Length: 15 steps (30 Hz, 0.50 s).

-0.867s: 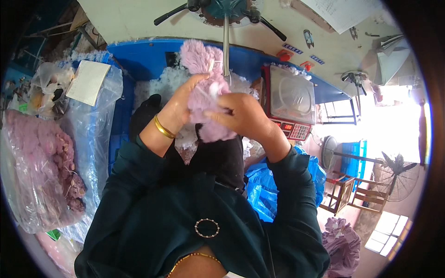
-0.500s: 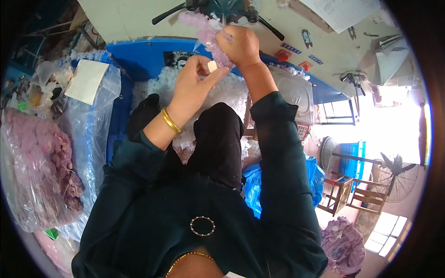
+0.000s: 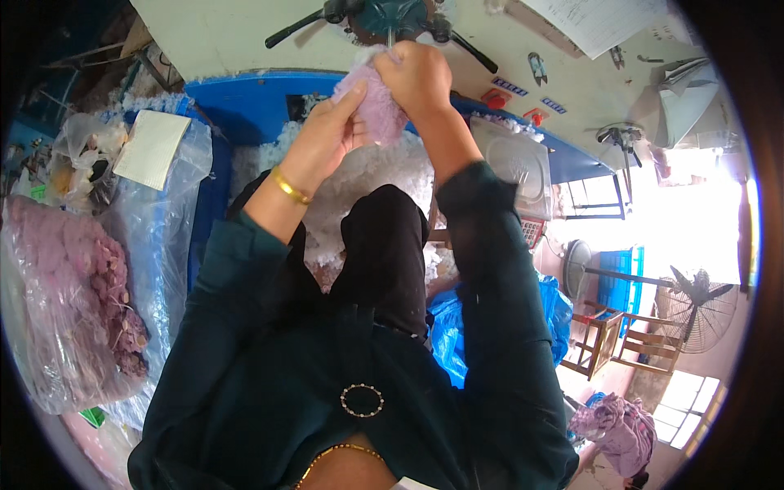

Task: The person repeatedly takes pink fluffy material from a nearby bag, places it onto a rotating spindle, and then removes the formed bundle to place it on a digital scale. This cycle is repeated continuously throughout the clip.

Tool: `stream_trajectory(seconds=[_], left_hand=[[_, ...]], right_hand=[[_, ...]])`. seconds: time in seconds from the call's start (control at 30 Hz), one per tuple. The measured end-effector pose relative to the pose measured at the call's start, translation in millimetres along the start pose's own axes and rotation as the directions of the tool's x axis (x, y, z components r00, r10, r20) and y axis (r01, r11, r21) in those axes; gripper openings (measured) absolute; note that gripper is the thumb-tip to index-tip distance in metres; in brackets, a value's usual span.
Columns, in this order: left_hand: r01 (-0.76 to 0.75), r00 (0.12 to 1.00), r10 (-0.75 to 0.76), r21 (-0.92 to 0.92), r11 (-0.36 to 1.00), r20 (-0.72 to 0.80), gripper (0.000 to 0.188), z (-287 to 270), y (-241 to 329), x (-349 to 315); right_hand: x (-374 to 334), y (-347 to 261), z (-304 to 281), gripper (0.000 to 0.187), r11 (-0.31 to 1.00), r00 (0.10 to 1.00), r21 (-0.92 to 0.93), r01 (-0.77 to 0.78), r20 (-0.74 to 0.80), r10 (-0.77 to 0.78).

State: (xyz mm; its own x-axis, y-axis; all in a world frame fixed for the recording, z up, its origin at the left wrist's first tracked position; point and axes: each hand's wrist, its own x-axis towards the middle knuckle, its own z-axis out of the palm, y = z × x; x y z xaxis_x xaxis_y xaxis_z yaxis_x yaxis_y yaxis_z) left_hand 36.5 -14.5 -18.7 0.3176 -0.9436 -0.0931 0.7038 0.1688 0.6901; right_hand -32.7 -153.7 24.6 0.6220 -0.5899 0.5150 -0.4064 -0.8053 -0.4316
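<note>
A pink fluffy plush piece [image 3: 377, 108] is held between both hands, just below the thin metal tube [image 3: 391, 36] of a dark green machine [image 3: 388, 15]. My left hand [image 3: 327, 135] grips its lower left side, thumb on top and fingers curled behind. Closed round the upper right end, my right hand [image 3: 415, 77] sits close to the tube. Whether the tube goes inside the plush cannot be made out. White fluffy stuffing [image 3: 371, 180] fills the space beneath my hands, around my knees.
A blue bin wall [image 3: 245, 106] runs along the table edge. At left lie a clear bag of pink plush pieces [image 3: 65, 294] and a paper sheet [image 3: 153, 149]. Small snips [image 3: 537, 69] and red switches [image 3: 495, 99] are on the table. A person in pink [image 3: 621, 433] is at lower right.
My left hand has shifted up and left, and the plush is now bunched between my hands. The pale tab at my left fingers no longer shows. The person at lower right has moved.
</note>
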Motion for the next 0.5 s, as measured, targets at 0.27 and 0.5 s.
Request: stream_trajectory(seconds=[0.27, 0.5], left_hand=[[-0.163, 0.963, 0.238, 0.432, 0.887, -0.127, 0.022, 32.6, -38.0, -47.0], [-0.340, 0.892, 0.439, 0.802, 0.491, 0.110, 0.015, 16.8, -9.4, -32.1]], right_hand=[[-34.1, -13.0, -6.8, 0.027, 0.996, 0.996, -0.032, -0.088, 0.020, 0.089], [-28.3, -21.3, -16.4, 0.029, 0.992, 0.984, -0.030, -0.120, 0.126, 0.123]])
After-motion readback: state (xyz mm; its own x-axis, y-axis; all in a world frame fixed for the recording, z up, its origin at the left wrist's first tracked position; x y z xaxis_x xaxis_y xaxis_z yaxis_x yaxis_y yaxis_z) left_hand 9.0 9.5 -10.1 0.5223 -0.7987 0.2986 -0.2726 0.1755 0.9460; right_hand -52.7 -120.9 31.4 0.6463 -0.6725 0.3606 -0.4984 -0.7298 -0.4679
